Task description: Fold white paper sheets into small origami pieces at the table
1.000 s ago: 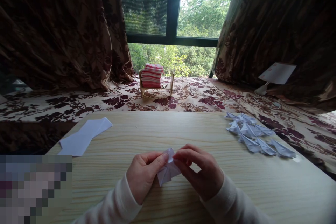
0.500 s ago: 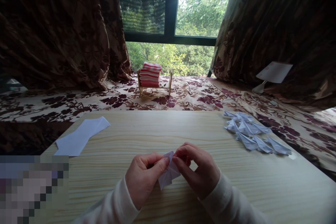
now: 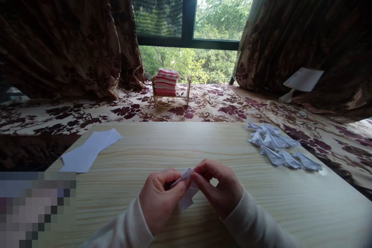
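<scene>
A small piece of folded white paper (image 3: pixel 186 199) is held between my two hands, over the near middle of the table. My left hand (image 3: pixel 159 197) pinches it from the left, thumb on top. From the right, my right hand (image 3: pixel 219 188) pinches its upper edge between thumb and fingertips. The fingers cover part of the paper, so its full shape is hidden. Several folded white paper pieces (image 3: pixel 273 143) with pointed ends lie grouped at the table's far right. Flat white paper sheets (image 3: pixel 90 149) rest at the left.
The pale wooden table (image 3: pixel 174 139) stands against a ledge covered in floral cloth (image 3: pixel 124 112). On the ledge are a small wooden rack (image 3: pixel 188 92) with folded pink-striped cloths (image 3: pixel 166 83) and a white lamp (image 3: pixel 303 79). Dark curtains (image 3: pixel 66 35) flank the window.
The folded paper has turned slightly in my fingers, and a flap now shows above my left thumb. My left thumb has shifted a little downward. The other papers have stayed put.
</scene>
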The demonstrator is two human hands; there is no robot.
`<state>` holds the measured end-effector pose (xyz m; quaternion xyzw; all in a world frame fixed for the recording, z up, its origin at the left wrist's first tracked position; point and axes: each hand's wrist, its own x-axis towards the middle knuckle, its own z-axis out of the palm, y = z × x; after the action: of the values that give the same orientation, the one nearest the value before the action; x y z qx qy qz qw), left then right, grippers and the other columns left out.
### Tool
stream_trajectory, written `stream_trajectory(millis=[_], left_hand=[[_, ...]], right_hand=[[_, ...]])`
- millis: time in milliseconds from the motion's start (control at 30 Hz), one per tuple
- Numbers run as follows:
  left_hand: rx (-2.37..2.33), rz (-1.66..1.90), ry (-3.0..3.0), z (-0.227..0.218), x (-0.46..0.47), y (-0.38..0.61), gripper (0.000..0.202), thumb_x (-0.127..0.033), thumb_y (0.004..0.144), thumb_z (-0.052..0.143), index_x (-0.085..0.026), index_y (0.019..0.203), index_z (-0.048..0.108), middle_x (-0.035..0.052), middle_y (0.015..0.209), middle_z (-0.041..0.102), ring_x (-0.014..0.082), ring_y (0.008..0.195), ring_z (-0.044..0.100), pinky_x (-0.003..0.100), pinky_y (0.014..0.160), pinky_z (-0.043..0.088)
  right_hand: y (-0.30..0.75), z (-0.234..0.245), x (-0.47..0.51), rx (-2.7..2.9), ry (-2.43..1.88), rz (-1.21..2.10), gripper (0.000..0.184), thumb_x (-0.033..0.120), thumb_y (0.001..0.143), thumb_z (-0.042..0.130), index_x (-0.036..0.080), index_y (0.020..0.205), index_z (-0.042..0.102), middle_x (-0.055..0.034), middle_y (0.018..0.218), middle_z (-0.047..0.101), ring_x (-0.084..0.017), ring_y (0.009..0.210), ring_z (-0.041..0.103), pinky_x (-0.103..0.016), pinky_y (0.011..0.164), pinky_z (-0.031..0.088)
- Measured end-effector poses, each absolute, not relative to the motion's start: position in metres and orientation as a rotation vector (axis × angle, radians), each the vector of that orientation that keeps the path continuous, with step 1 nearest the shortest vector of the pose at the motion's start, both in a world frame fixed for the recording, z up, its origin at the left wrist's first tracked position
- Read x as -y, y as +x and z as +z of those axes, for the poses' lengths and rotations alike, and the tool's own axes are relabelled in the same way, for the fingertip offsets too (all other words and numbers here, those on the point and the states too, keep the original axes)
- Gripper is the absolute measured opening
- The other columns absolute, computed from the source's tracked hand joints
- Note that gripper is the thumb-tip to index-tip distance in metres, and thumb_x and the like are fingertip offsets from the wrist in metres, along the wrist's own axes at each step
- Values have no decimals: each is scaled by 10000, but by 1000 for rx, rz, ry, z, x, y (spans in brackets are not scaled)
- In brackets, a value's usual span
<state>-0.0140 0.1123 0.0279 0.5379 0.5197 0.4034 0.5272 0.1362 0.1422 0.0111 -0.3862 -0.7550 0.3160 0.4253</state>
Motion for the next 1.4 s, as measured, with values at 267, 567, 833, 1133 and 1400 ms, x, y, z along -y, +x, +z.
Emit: stream_trajectory(millis=[267, 567, 833, 1133, 1400], left_hand=[[-1154, 952, 1189, 29, -114, -17, 256, -326, 707, 583, -92, 759, 672, 44, 654, 584, 143, 639, 477, 242, 570, 360], [-1120, 863, 1185, 30, -111, -15, 301, -355, 701, 570, -69, 694, 666, 24, 566, 525, 110, 562, 404, 232, 507, 298], [-1098, 823, 1011, 29, -116, -18, 294, -393, 602, 662, -99, 616, 654, -13, 506, 511, 71, 484, 391, 207, 462, 270], [-1075, 836, 917, 25, -118, -20, 327, -410, 592, 684, -91, 660, 665, 9, 544, 556, 87, 514, 445, 211, 484, 311], [-1070, 849, 978, 27, -118, -21, 356, -411, 590, 683, -86, 734, 689, 33, 601, 600, 118, 567, 467, 242, 545, 344]], right_hand=[[137, 11, -147, 1886, -980, 1004, 138, 263, 759, 515, 144, 720, 571, -13, 622, 549, -103, 552, 504, -193, 475, 409], [136, 13, -145, 1986, -887, 888, 254, 290, 809, 449, 148, 614, 526, 12, 562, 462, -90, 518, 432, -208, 483, 347], [140, 20, -147, 1845, -929, 1121, 363, 340, 848, 381, 153, 552, 478, 14, 544, 438, -91, 520, 414, -208, 488, 346], [142, 19, -146, 1768, -954, 1111, 98, 237, 729, 542, 144, 750, 565, -11, 628, 555, -110, 560, 495, -214, 507, 414], [139, 25, -145, 1880, -817, 984, 105, 104, 690, 530, 164, 772, 559, -3, 654, 524, -102, 576, 495, -205, 490, 416]])
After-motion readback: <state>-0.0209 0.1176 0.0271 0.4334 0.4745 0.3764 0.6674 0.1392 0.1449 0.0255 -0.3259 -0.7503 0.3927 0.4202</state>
